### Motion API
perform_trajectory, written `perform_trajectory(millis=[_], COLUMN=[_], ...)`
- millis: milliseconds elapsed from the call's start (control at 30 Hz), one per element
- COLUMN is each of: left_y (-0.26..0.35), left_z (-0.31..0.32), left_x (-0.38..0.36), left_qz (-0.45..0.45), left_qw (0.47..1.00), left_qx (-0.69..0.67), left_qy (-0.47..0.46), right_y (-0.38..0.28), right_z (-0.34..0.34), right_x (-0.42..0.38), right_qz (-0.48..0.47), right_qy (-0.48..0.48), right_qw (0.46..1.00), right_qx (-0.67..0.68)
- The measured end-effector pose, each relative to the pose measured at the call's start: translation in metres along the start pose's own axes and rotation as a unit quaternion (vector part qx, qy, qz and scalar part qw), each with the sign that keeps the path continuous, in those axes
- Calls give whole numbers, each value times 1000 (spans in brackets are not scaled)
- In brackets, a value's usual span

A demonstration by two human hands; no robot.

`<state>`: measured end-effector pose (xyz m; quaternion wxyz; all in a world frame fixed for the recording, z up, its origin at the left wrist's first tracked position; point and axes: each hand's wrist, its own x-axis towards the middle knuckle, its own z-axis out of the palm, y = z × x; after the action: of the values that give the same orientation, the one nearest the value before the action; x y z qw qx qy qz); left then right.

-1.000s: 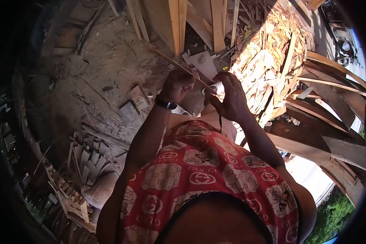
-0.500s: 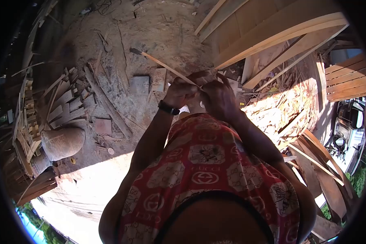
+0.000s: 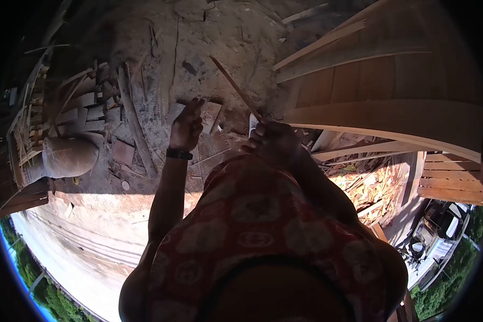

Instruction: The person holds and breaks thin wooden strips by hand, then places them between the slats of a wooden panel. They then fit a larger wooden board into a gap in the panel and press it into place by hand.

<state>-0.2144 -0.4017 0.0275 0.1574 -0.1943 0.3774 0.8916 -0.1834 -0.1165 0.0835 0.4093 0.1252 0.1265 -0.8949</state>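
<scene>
A thin wooden stick [image 3: 233,83] slants up and to the left from my right hand [image 3: 276,140], whose fingers are wrapped round its lower end. My left hand [image 3: 187,127], with a dark band on its wrist, is raised to the left, apart from the stick. Its thumb and some fingers show, partly extended, and nothing is visible in it. Below it lie flat wood pieces [image 3: 211,116] on the dirt floor.
A large curved wooden structure [image 3: 359,112] stands at the right, with wood shavings [image 3: 375,188] below it. A stuffed sack [image 3: 70,156], a long log [image 3: 134,126] and scrap wood [image 3: 83,115] lie on the left. A vehicle [image 3: 440,231] is at the lower right.
My left hand has let go of the stick and moved left. My right hand still holds the stick, which now points more steeply. The view has turned, bringing the curved structure lower.
</scene>
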Motion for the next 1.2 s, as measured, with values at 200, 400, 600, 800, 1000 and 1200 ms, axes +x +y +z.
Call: perform_trajectory(millis=[200, 400, 600, 800, 1000, 1200], left_y=[-9, -15, -10, 5, 12, 26], left_z=[119, 200, 223, 228, 231, 224], left_x=[33, 70, 100, 137, 158, 188], left_qz=[-51, -120, -191, 266, 325, 293], left_qw=[988, 972, 971, 843, 663, 650], left_qx=[61, 19, -2, 410, 620, 652], left_qy=[-132, -201, -146, -226, -264, -257], right_y=[-94, -138, -174, -221, -249, -264], right_z=[2, 7, 14, -9, 20, 30], right_x=[20, 32, 32, 41, 54, 86], right_qz=[80, 113, 77, -275, -222, -181], right_qy=[-98, -138, -73, 133, 160, 194], right_qw=[991, 976, 994, 602, 642, 671], right_qx=[43, 123, -13, -738, -716, -692])
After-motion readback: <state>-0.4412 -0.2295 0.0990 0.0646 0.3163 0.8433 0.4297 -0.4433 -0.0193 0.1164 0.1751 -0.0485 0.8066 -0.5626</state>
